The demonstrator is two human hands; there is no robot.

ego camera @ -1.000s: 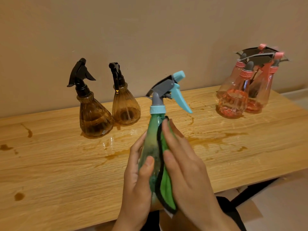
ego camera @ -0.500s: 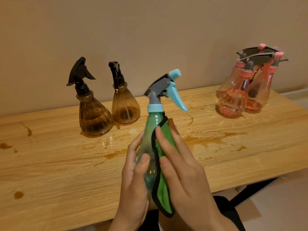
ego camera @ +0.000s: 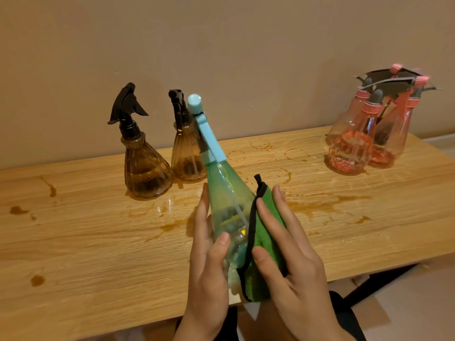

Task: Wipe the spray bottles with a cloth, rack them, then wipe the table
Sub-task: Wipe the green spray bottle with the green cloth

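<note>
- Step in hand, as I judged it: wiping spray bottles, third-ish of the lot, nothing about racking or the surface wipe started.
- My left hand clasped the green bottle, thumb on the front, fingers round the back.
- My right hand lay flat, fingers spread and nearly straight, pressing the green cloth against the bottle's right side; not a fist, not a pinch.
- Bottle was held off the surface above its near edge, tilted, blue trigger head leaning up and to the left.
- Two brown bottles stood at the back left, pink bottles bunched at the back right.
- Brown spills and ring marks covered the surface, so the last step was plainly not done.
- Next move probably called for turning the bottle with the left hand so the cloth reached the unwiped side and neck, keeping the grip firm since the plastic looked wet.
- Hidden: bottle base behind my hands and the cloth.
- Hard to tell: whether the pink bottles hung on a rack or just leaned together; dark shapes around their heads were unclear.
</note>
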